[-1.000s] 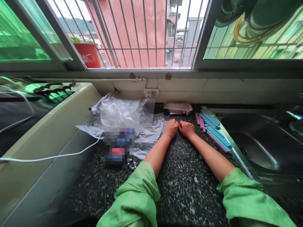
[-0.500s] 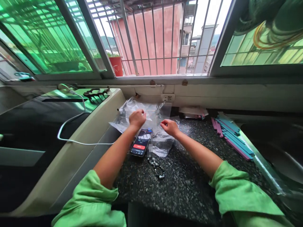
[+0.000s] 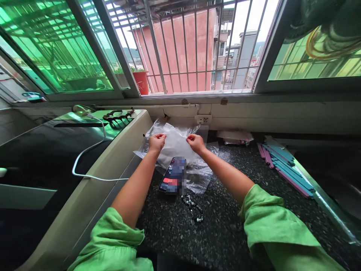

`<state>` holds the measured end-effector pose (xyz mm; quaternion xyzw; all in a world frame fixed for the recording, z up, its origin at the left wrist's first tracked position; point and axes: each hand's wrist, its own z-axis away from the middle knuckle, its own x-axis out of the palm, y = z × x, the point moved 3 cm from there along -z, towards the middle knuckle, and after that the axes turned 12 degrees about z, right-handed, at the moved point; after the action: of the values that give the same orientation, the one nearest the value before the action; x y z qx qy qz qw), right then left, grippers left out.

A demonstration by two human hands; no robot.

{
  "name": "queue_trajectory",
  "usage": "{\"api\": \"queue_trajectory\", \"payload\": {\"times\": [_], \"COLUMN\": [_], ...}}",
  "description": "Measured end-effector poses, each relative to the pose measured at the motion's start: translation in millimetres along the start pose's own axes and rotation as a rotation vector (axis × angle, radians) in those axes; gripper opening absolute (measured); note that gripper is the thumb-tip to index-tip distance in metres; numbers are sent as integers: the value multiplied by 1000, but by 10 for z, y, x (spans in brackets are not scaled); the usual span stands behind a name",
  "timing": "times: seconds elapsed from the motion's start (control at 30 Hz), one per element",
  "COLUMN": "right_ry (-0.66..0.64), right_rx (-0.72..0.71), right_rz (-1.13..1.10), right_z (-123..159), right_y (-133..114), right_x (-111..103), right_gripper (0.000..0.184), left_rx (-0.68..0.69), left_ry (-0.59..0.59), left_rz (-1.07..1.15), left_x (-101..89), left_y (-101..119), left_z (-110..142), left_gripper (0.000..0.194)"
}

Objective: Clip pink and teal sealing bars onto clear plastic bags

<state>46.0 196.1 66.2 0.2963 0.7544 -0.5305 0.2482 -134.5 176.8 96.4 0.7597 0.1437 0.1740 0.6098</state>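
A thin white sheet (image 3: 175, 141), perhaps a plastic bag, is stretched between my two hands. At its left edge, my left hand (image 3: 157, 143) is closed in a pinch. My right hand (image 3: 195, 143) pinches the opposite edge. Behind and beneath it lie crumpled clear plastic bags (image 3: 199, 177) on the dark speckled counter (image 3: 217, 229). Just below the sheet rests a phone (image 3: 170, 177) with a lit screen, partly blurred out. A string of dark and shiny beads (image 3: 193, 207) lies nearer to me.
Blue and purple strips (image 3: 287, 171) are piled on the right, beside a sink edge (image 3: 324, 203). A flat plastic packet (image 3: 235, 136) lies by the wall under the socket (image 3: 203, 119). A white cable (image 3: 76, 162) crosses the pale-edged appliance (image 3: 118, 145) on the left.
The white sheet now shows spread between my hands. My left hand has lowered slightly and moved left, and my right hand has risen a little. The view has shifted slightly.
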Motion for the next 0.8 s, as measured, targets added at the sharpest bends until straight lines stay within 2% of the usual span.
{"api": "queue_trajectory", "payload": {"times": [0.17, 0.3, 0.43, 0.57, 0.7, 0.8], "right_ry": [112, 140, 177, 211, 99, 10], "right_rx": [-14, -39, -42, 24, 168, 276], "right_rz": [-127, -200, -222, -285, -380, -429], "right_z": [-110, 72, 468, 937, 1421, 1750], "right_y": [156, 337, 592, 840, 1021, 1158], "right_x": [-330, -690, -1098, -1504, -1811, -1921], "right_gripper": [18, 20, 22, 23, 25, 28], "left_rx": [9, 27, 45, 48, -45, -54], "left_ry": [-34, -137, -229, -335, -476, -485], "left_rz": [95, 190, 249, 274, 337, 333], "left_x": [154, 356, 579, 754, 868, 891], "left_y": [233, 298, 227, 126, 49, 10], "left_z": [55, 314, 694, 1114, 1502, 1709], "left_gripper": [8, 8, 13, 19, 24, 22]}}
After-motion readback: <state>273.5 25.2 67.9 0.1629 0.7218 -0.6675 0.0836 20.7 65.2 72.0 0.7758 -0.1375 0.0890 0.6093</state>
